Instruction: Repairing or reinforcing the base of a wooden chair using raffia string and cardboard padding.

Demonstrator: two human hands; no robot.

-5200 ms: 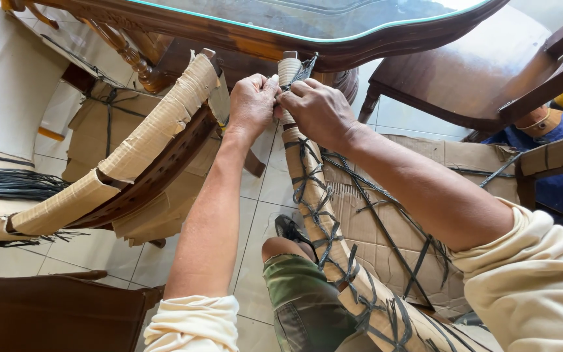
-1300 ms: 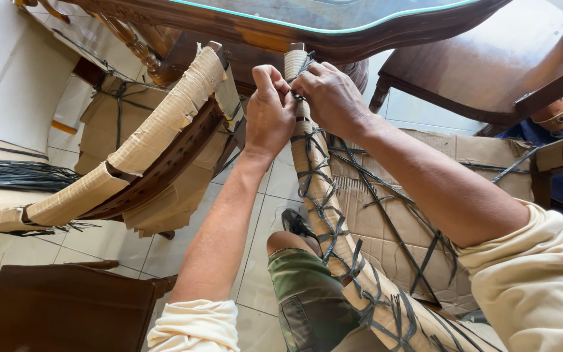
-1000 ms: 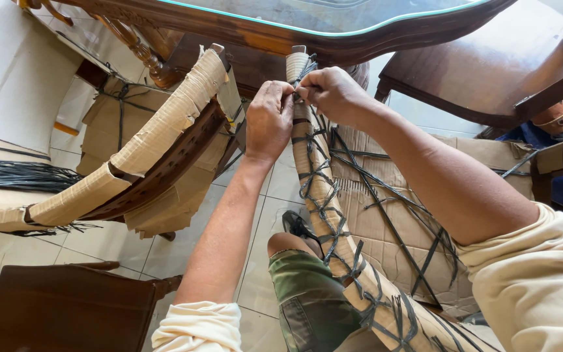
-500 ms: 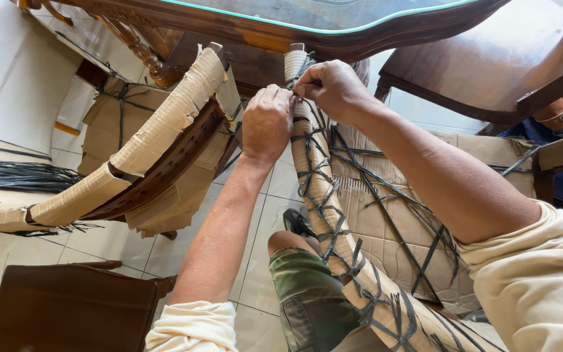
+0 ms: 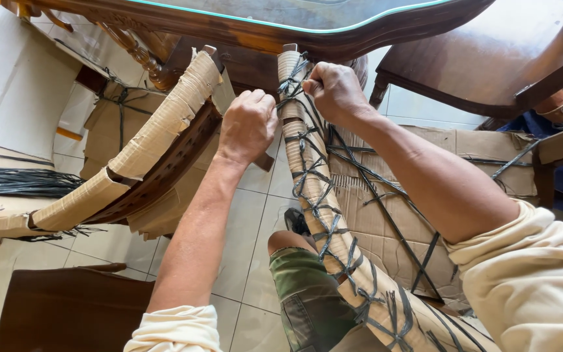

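Note:
A long curved furniture part wrapped in corrugated cardboard [image 5: 333, 241] rests across my knee and runs up toward the table. Black plastic strapping [image 5: 307, 173] criss-crosses it along its length. My left hand [image 5: 247, 125] is closed around the wrapped part near its upper end, on the left side. My right hand [image 5: 335, 91] pinches the black strapping at the top right of the same part, fingers curled tight on it. Both hands sit close together, just below the table edge.
A second cardboard-wrapped curved part [image 5: 131, 153] leans at the left. A glass-topped wooden table [image 5: 307, 29] lies ahead, a wooden chair seat [image 5: 490, 58] at the upper right. Flat cardboard tied with black straps [image 5: 392, 215] lies on the tiled floor. A bundle of black strips [image 5: 14, 182] lies far left.
My right hand has shifted up and right along the wrapped part, drawing the black strapping with it. My left hand has closed into a firmer grip near the top.

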